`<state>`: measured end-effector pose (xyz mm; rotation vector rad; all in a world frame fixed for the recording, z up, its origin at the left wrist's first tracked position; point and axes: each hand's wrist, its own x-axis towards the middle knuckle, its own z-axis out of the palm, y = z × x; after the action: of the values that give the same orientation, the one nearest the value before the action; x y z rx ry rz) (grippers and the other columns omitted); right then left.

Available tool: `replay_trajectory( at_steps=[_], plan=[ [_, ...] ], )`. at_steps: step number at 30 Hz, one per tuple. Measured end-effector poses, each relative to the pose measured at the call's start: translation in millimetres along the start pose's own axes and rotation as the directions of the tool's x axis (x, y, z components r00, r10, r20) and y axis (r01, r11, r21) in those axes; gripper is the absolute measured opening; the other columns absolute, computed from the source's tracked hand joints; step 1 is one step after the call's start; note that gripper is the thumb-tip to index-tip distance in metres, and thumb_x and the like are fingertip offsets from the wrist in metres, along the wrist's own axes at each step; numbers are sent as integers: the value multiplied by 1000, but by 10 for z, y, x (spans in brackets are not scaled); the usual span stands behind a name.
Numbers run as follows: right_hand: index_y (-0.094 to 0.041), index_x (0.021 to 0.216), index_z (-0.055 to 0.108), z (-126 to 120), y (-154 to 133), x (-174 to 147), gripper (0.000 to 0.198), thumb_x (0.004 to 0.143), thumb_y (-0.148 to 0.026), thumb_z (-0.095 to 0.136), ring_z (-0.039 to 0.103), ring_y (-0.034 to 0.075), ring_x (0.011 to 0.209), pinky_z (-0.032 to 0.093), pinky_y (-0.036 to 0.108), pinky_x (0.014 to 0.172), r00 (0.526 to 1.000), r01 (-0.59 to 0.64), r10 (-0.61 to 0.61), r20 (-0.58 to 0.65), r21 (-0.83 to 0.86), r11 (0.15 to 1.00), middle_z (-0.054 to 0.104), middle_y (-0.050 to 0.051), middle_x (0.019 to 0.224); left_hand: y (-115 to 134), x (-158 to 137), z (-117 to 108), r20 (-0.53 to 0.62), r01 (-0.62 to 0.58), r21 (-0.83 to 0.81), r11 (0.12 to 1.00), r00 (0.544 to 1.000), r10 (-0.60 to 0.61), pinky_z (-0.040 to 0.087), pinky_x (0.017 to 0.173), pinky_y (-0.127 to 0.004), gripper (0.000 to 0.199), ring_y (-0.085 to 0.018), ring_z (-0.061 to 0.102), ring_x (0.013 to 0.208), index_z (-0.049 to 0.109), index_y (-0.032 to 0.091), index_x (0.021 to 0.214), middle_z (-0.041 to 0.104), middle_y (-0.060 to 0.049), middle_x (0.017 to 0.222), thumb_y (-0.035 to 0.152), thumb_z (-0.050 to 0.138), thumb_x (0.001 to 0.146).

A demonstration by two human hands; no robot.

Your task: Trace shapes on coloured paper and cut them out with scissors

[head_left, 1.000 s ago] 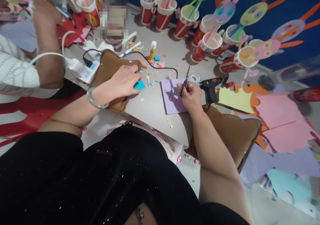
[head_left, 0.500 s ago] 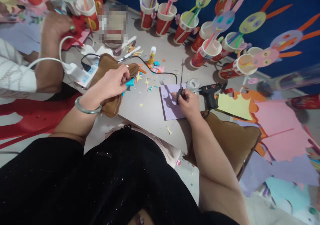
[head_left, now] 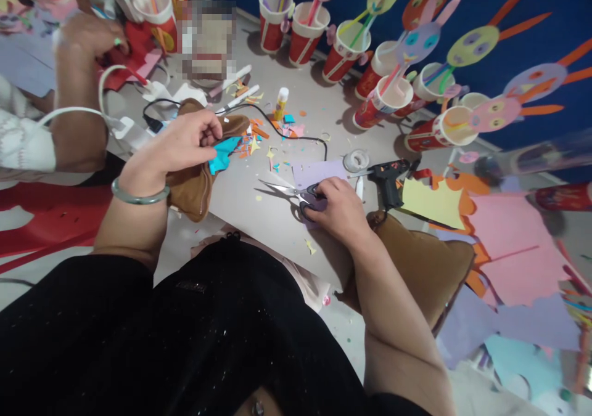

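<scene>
My right hand (head_left: pixel 340 209) grips black-handled scissors (head_left: pixel 282 189) over a lilac paper sheet (head_left: pixel 319 172). The blades point left and are slightly apart, with nothing between them. My left hand (head_left: pixel 189 142), a bangle on its wrist, hovers over a brown cushion (head_left: pixel 189 194). Its fingers are loosely curled, with a gap to the thumb. A bright blue paper piece (head_left: pixel 224 155) lies by the thumb tip at the cushion's edge; whether the thumb touches it I cannot tell.
Red paper cups (head_left: pixel 340 58) with paper rabbit faces line the back. A glue gun (head_left: pixel 391 182), tape roll (head_left: pixel 356 159), glue stick (head_left: pixel 280 103) and paper scraps (head_left: pixel 252 145) lie on the table. A co-worker's arm (head_left: pixel 81 95) is at left, near a power strip and cables.
The scissors have swung from pointing away to pointing left, and my right hand has turned with them. My left hand has drawn back leftward, exposing more blue paper.
</scene>
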<state>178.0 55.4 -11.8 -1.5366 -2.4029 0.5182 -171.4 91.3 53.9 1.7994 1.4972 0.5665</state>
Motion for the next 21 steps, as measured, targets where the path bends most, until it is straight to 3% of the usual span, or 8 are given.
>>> replay_trajectory(
  at_steps=[5,9,12,15,18,21],
  plan=[
    [-23,80,57,-13,11,43,18,70,-22,72,54,25,81,37,35,73,994,-109,109,32,22,994,65,7,86,16,51,79,53,14,114,993,998,-20,38,68,-33,24,-12,49,69,58,24,89,57,3,73,16,66,68],
    [-24,71,50,-60,94,70,22,66,-22,72,49,19,70,34,31,67,979,-197,204,-11,225,954,60,1,72,113,112,214,143,-33,302,953,990,-11,38,68,-30,23,-15,57,69,59,23,87,63,2,74,23,72,67],
    [-23,65,47,-195,218,64,28,63,-25,74,44,14,62,34,29,62,965,-189,253,-69,487,853,53,-4,63,194,123,302,189,-94,474,876,982,3,40,69,-30,20,-19,64,78,63,22,95,68,-1,82,31,68,77],
    [-23,62,44,-379,343,33,41,58,-33,84,40,11,59,33,28,59,926,-154,349,-145,699,699,48,-5,62,284,98,359,241,-156,553,818,970,22,42,69,-30,20,-22,68,84,66,21,100,71,-3,87,33,63,84],
    [-24,64,48,-520,436,-9,48,52,-41,92,40,10,57,34,28,56,881,-103,437,-180,830,548,47,-6,63,363,53,419,317,-242,565,788,946,64,42,69,-30,18,-20,68,84,69,21,100,72,-3,90,30,62,86],
    [-25,64,51,-591,496,-36,49,48,-42,95,37,11,53,32,29,50,844,-25,482,-234,882,471,47,-6,61,384,-14,502,400,-360,534,765,905,147,42,70,-30,18,-20,67,86,72,20,100,72,-5,98,28,58,90]
  ],
)
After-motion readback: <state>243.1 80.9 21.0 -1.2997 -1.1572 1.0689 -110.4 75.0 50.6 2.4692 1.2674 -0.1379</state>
